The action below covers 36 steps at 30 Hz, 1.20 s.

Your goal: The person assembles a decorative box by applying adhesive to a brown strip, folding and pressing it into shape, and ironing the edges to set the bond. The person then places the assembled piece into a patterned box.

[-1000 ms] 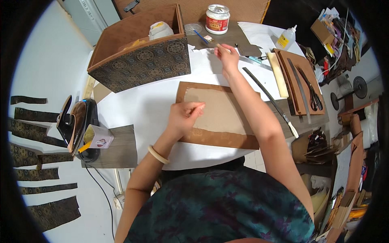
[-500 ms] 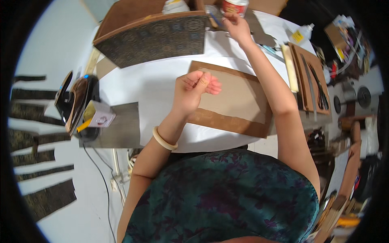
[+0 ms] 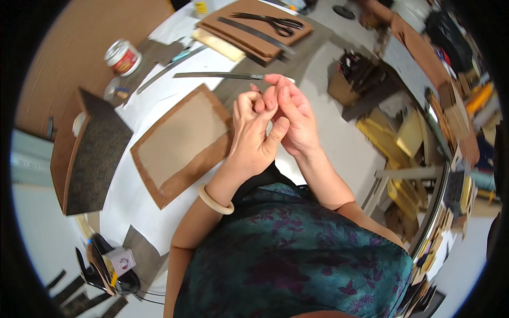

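Note:
My left hand [image 3: 254, 132], with a cream bangle [image 3: 216, 200] on its wrist, meets my right hand [image 3: 298, 119] in front of my body. Both hands have curled fingers, and their fingertips overlap. Anything between them is hidden. A thin dark metal strip [image 3: 217, 76] ends by my right fingertips; whether they touch it I cannot tell. Left of my left hand lies a flat panel [image 3: 183, 135], grey-beige in the middle with a brown border [image 3: 209, 183], on white paper [image 3: 135, 212].
Black scissors [image 3: 270, 22] and a dark ruler [image 3: 252, 33] lie on brown boards [image 3: 265, 50], beside a pale yellow strip [image 3: 218, 44]. A red-and-white jar [image 3: 123, 57] stands far left. A pattern-covered box [image 3: 98, 153] and a black iron [image 3: 103, 259] stand at the left.
My right hand has come back from near the jar to my left hand, and their fingers now touch. The view has swung to the right.

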Available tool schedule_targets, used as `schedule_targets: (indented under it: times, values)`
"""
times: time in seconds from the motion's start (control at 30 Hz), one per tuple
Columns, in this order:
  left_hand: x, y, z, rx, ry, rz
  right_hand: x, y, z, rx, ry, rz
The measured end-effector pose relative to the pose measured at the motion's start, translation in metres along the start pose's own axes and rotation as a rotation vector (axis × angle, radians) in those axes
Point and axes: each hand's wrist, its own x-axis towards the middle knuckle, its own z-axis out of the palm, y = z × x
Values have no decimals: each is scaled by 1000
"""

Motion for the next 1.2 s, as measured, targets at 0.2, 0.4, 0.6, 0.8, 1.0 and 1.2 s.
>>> schedule_targets:
  times: [0.2,0.4,0.6,0.8,1.0,1.2]
  values:
    - [-5,13,85,144,-111,-42,-15,-10,-92,339,-16,-10]
    - [2,-1,122,-390,-258,-270,-28,-30,-103,299,294,106]
    - [-3,-8,144,-462,-322,-241,-30,-8,-166,408,18,69]
    - [-10,-25,156,-804,-282,-551,-22,-27,-130,284,408,142]
    - [-10,-24,159,-809,-396,-490,-30,10,-193,402,58,52]
    - [0,-28,150,-1457,-239,-665,-29,-18,-158,-172,547,58]
